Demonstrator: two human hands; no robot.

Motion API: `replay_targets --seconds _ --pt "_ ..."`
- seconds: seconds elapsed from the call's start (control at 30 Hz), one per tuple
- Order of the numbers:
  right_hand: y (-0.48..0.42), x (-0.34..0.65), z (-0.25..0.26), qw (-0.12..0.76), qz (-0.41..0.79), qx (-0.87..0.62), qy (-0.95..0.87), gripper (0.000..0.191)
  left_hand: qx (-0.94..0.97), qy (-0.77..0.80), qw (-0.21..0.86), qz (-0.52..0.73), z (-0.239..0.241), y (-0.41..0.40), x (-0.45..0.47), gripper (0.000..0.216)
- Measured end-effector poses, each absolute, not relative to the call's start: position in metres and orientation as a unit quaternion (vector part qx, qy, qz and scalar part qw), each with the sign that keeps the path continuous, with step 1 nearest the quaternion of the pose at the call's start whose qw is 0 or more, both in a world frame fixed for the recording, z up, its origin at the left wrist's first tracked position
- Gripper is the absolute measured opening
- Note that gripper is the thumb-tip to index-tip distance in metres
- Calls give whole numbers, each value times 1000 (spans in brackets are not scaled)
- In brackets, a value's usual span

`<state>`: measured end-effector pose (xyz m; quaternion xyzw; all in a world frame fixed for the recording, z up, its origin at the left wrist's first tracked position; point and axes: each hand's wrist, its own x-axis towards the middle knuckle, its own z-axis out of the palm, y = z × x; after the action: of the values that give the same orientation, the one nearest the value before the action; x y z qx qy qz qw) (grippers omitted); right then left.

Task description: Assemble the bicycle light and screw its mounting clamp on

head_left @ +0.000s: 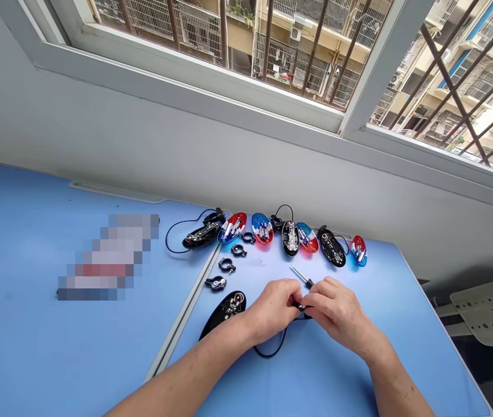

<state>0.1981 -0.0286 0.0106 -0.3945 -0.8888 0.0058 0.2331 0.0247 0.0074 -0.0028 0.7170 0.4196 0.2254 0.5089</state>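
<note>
Near the metal-shafted screwdriver [309,283], my left hand [274,308] and right hand [336,310] pinch a small, glossy black part [301,307] between them.

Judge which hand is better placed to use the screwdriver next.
Probably the right hand: the handle of the screwdriver shows beside its fingers. The left hand looks slightly farther from that handle; both pinch a small black part.

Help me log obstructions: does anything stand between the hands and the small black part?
Nothing visible does: the left hand and right hand both touch the small black part. The screwdriver shows beyond it.
</note>
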Motion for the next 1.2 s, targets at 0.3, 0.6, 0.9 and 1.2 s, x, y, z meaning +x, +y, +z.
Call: replay_targets --seconds 0.3,0.6,0.9,1.2 --pt "-28 199 7 241 -3 -404 -883 20 714 419 514 224 -4 7 25 10" --pt "-28 197 7 238 3 -394 -888 22 714 419 515 222 -4 7 25 13" --pt "-28 199 8 241 8 -387 -890 22 715 421 514 219 0 7 25 15" --pt "-27 201 8 239 22 -396 -886 15 714 416 518 221 -2 6 25 12"
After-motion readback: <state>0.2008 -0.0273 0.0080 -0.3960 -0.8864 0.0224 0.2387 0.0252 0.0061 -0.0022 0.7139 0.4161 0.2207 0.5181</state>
